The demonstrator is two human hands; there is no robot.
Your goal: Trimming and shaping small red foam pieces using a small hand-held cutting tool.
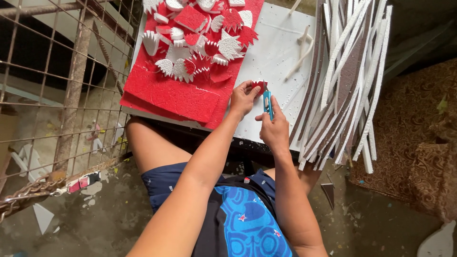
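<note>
Your right hand point(274, 127) is closed around a blue knife point(268, 103); your left hand point(243, 98) pinches a small red foam piece point(260, 86) above the white table point(271, 57). Foam looks light and crumbly: hold its edges gently.

A small red foam piece point(259, 86) meets a blue utility knife point(268, 103) over the white board.

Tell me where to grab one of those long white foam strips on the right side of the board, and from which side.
Take a white foam strip near its lower end, where the ends fan apart and overhang the white board. Come from the right, pinching its long sides. Higher up the strips overlap tightly. The left hand and right hand are busy with the small red piece and blue cutter.
</note>
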